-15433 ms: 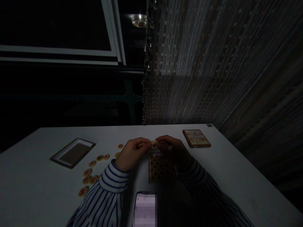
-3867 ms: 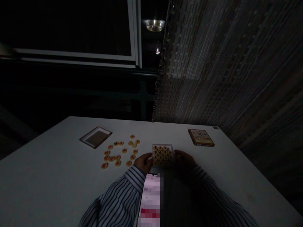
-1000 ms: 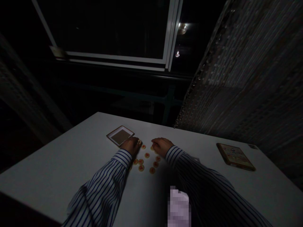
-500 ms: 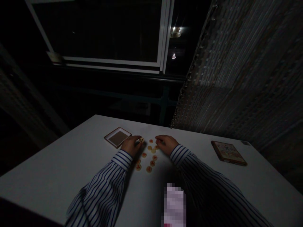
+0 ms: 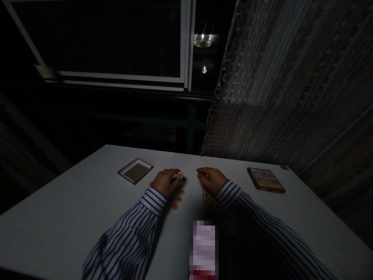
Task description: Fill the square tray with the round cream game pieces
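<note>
My left hand [image 5: 166,182] pinches a round Chinese chess piece [image 5: 180,175], its marked face toward me, between thumb and fingers. Red-marked chess pieces [image 5: 175,206] lie beside that hand and partly under it, and a few more [image 5: 150,183] peek out at its left. My right hand [image 5: 212,179] hovers above the table with thumb and fingertips slightly apart and no object visible between them. Below its wrist, in shadow, sits a cluster of several dark-marked chess pieces [image 5: 212,202], half hidden by the cuff.
A shallow open box [image 5: 119,172] stands on the white table [image 5: 72,202] at the back left. Toward the right lies a flat box with a printed cover [image 5: 267,179]. A bead curtain [image 5: 262,97] hangs behind the table's right side, and a white-framed window [image 5: 186,46] is behind.
The view has turned right. Both hands have shifted right over the table, uncovering pieces left of my left hand and the dark-marked cluster, while my left hand keeps its piece.
</note>
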Demonstrator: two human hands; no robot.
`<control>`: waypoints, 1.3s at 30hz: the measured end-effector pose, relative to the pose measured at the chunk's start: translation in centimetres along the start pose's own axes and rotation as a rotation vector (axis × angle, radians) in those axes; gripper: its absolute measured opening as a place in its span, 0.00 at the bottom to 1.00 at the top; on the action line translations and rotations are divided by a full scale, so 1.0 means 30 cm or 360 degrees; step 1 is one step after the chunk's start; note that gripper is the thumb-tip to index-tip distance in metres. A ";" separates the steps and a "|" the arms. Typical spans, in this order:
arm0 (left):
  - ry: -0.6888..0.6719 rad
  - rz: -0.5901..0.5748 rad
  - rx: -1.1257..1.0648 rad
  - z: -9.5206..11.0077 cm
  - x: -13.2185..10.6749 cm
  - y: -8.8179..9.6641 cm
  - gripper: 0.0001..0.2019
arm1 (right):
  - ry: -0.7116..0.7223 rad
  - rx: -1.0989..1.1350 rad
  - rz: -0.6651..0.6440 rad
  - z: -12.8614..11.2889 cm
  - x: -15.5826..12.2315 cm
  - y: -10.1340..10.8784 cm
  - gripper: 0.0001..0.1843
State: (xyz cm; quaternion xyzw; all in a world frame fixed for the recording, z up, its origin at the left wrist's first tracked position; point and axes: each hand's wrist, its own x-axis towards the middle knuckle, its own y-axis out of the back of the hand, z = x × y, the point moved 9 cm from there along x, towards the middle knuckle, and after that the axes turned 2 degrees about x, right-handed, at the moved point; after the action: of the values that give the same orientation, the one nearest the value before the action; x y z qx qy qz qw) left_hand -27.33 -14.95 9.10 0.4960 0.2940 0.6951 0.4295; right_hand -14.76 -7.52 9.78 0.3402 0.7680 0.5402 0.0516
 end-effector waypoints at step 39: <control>-0.0186 -0.0095 -0.0293 0.269 -0.043 -0.211 0.14 | -0.0242 0.0526 0.0301 0.208 -0.300 0.041 0.15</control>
State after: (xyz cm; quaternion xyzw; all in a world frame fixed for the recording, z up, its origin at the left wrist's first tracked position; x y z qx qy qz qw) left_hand -17.61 -13.33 5.96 0.4852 0.2178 0.6759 0.5102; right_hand -4.52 -7.53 5.68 0.4545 0.8047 0.3821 0.0020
